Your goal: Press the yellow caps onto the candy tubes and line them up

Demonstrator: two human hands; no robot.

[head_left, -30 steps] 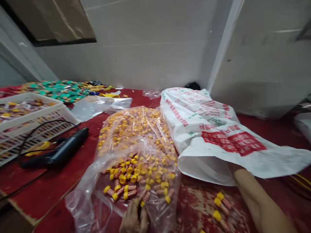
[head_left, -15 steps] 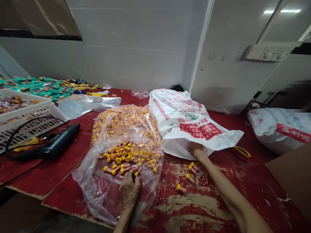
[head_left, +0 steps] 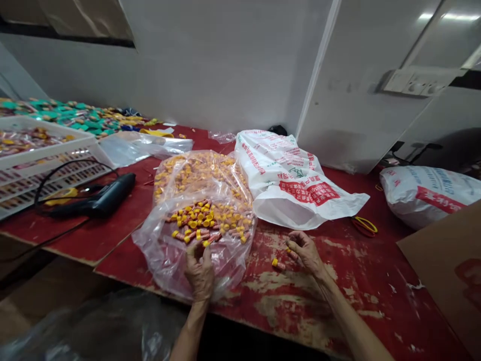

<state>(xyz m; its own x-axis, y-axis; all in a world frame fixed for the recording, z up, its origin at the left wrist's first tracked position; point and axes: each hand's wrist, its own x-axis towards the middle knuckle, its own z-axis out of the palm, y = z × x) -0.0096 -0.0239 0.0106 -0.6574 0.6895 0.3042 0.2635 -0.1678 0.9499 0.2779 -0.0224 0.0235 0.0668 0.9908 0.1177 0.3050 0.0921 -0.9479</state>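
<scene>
My left hand [head_left: 200, 271] rests at the open mouth of a clear plastic bag [head_left: 161, 253]. Its thumb and fingers are apart, close to small yellow-capped tubes [head_left: 205, 215] with reddish bodies that fill the bag. On the tabletop to the right, my right hand [head_left: 308, 254] has its fingers curled and pinched at a loose yellow-capped tube [head_left: 293, 254]; the fingertips partly hide it. Another loose tube [head_left: 278, 264] lies just left of that hand. Behind, a white woven sack [head_left: 280, 163] with red and green print lies with its mouth facing me.
A white basket [head_left: 67, 150] of similar pieces stands at left, with a black heat-gun-like tool [head_left: 110, 196] and its cord before it. Green-and-tan pieces [head_left: 78, 115] are heaped behind. At right are a stuffed sack [head_left: 428, 193], yellow and red bands [head_left: 364, 225] and a cardboard box [head_left: 447, 260].
My right hand has come out of the woven sack's mouth and down to the loose tubes. My left hand stays at the clear bag. The view has shifted slightly.
</scene>
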